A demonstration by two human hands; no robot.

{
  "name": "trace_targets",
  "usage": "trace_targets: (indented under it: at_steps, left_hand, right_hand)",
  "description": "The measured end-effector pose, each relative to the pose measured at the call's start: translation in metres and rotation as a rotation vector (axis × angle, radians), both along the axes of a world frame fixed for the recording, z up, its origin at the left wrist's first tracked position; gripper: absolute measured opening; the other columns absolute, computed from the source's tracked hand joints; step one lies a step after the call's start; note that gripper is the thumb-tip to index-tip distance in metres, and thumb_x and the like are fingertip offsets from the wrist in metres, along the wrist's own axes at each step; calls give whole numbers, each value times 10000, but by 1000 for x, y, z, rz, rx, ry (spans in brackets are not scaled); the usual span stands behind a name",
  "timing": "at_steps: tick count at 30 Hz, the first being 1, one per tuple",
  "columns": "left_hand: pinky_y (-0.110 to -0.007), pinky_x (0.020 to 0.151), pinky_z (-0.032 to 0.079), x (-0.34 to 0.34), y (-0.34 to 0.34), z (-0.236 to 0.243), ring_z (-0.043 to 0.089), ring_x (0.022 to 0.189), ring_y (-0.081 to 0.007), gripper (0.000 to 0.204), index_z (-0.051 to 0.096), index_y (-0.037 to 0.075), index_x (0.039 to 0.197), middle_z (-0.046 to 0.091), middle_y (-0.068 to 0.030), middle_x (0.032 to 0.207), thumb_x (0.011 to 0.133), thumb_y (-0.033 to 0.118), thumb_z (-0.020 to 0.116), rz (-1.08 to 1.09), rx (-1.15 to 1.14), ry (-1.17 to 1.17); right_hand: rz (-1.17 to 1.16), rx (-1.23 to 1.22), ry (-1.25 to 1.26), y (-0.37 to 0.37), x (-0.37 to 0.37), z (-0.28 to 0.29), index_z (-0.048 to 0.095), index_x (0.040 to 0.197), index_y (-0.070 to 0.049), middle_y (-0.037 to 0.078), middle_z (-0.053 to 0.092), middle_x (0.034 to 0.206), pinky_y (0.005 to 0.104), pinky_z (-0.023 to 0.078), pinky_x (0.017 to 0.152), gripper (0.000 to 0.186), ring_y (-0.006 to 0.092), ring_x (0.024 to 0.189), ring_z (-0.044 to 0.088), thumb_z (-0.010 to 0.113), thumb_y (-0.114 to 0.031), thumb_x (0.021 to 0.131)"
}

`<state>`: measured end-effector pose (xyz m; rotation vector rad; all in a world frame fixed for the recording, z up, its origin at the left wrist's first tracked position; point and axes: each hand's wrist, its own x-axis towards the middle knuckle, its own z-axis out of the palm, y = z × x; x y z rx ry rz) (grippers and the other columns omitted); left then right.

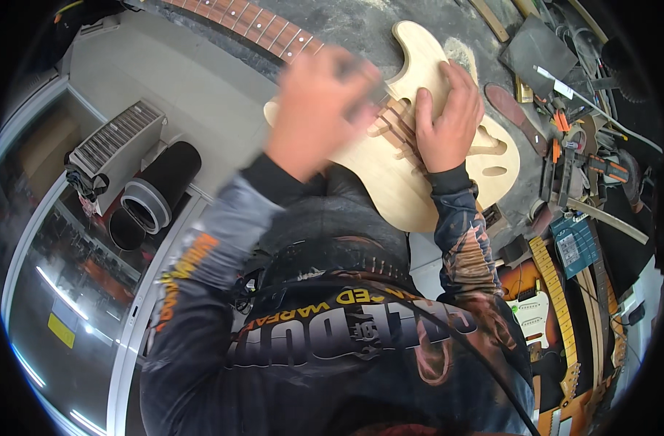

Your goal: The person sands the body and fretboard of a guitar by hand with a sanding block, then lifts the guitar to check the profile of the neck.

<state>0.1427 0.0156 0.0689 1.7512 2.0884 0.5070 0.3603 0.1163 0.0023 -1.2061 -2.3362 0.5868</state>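
A pale, unfinished electric guitar body [390,178] lies across the bench edge, with routed cavities and darker wood strips in its middle. My right hand [450,120] rests flat on it beside the upper horn, fingers spread. Over the body's neck end, my left hand [321,105] is blurred by motion. Its fingers are curled round a small dark piece that I cannot make out. A guitar neck [259,25] with a brown fretted fingerboard and dot inlays extends to the upper left. My left hand hides where the neck meets the body.
The grey workbench [361,33] has pale dust on it. Clamps [608,168], a brown sole-shaped piece [516,116] and a white cable [593,105] crowd its right side. A sunburst guitar [524,280] stands at the lower right. A black cylinder [168,178] and a glass-fronted cabinet [78,291] are on the left.
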Motion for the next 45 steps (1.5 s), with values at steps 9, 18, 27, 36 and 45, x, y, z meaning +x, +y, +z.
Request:
trace_targets:
  at_steps: [9, 18, 27, 36, 45]
  left_hand:
    - [-533, 989, 549, 3, -3, -7, 655, 1209, -364, 532, 787, 198, 1309, 709, -151, 1288, 804, 332, 887, -119, 81, 22]
    - [-558, 1079, 483, -63, -6, -39, 647, 1269, -371, 433, 845, 236, 1198, 732, -91, 1313, 776, 322, 889, 189, 114, 190]
    - [-503, 1082, 520, -254, 14, -23, 602, 1192, -415, 482, 730, 10, 1391, 644, -200, 1346, 945, 189, 772, 355, 204, 394]
    - [-559, 1045, 526, -201, 3, -36, 651, 1207, -382, 461, 818, 206, 1313, 716, -124, 1392, 861, 299, 835, -24, 229, 95]
    - [-541, 971, 563, -153, -4, -26, 643, 1145, -376, 480, 779, 204, 1279, 692, -116, 1285, 811, 282, 849, -90, 225, -36]
  right_hand:
    - [9, -30, -31, 0, 0, 4, 599, 1518, -68, 179, 637, 1519, 539, 370, 1230, 556, 387, 1413, 582, 750, -196, 999]
    - [10, -36, -55, -3, -5, 4, 596, 1530, -58, 184, 636, 1537, 538, 359, 1250, 558, 391, 1444, 575, 742, -179, 1004]
    - [-44, 43, -100, -12, -21, 19, 552, 1564, -25, 231, 549, 1602, 595, 326, 1281, 632, 422, 1503, 506, 758, -57, 967]
    - [150, -98, -181, -51, -65, 25, 540, 1573, -68, 166, 602, 1546, 642, 195, 1350, 742, 419, 1548, 485, 827, -302, 930]
    - [143, -152, -293, -54, -68, 22, 559, 1552, -81, 159, 649, 1487, 642, 125, 1372, 746, 394, 1535, 519, 827, -352, 911]
